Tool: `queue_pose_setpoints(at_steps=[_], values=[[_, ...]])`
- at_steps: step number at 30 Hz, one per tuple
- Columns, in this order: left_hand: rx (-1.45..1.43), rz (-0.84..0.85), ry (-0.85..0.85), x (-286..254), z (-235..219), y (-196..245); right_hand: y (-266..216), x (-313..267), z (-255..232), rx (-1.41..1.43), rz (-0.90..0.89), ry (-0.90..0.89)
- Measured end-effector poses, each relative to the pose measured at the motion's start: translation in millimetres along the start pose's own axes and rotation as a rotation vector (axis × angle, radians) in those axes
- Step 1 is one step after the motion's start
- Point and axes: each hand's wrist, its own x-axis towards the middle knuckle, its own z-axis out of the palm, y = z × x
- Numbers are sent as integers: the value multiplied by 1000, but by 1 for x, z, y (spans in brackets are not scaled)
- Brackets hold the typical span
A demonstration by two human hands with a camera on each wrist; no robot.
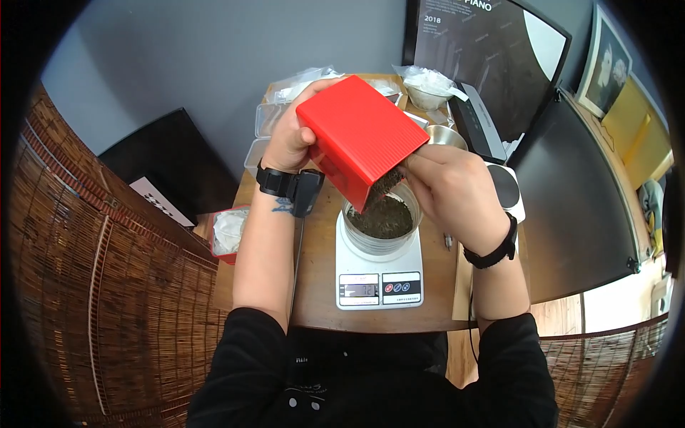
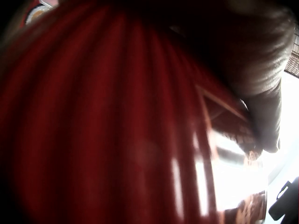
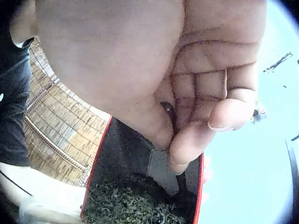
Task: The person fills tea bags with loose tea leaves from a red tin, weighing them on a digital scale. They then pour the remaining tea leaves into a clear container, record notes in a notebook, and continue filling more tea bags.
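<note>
My left hand (image 1: 294,135) grips a red box (image 1: 364,128), tilted with its open end down toward the right. Dark, crumbly dried material lies at its mouth; in the right wrist view, the material (image 3: 126,205) fills the box's lower part. Ribbed red wall (image 2: 117,116) fills most of the left wrist view. At the opening, my right hand (image 1: 453,189) has its fingers curled round a thin dark handle (image 3: 169,112), whose far end is mostly hidden. Below stands a clear round jar (image 1: 378,247) holding similar material, on a white scale (image 1: 348,258) with a lit display.
A metal bowl (image 1: 448,137) stands behind my right hand. Farther back are clear containers (image 1: 270,118) and a bag-covered bowl (image 1: 427,96). A red bin with a white liner (image 1: 230,232) is at the left. A monitor (image 1: 492,64) stands at the back right.
</note>
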Motion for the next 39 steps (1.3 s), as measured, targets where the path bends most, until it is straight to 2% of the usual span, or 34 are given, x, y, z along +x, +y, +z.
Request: queue_pose_setpoints(at_steps=[13, 25, 29, 34, 37, 39], values=[[53, 14, -36, 1, -7, -1, -22, -8, -32, 146, 63, -134], [70, 13, -17, 1, -5, 4, -35, -14, -55, 93, 44, -193], [63, 33, -22, 2, -6, 2, -36, -16, -61, 92, 36, -181], [96, 25, 0, 1, -9, 4, -36, -11, -50, 4, 70, -11], [140, 40, 1, 1, -8, 5, -27, -6, -37, 5, 77, -36], [23, 47, 6, 0, -3, 7, -23, -6, -31, 6, 70, -67]])
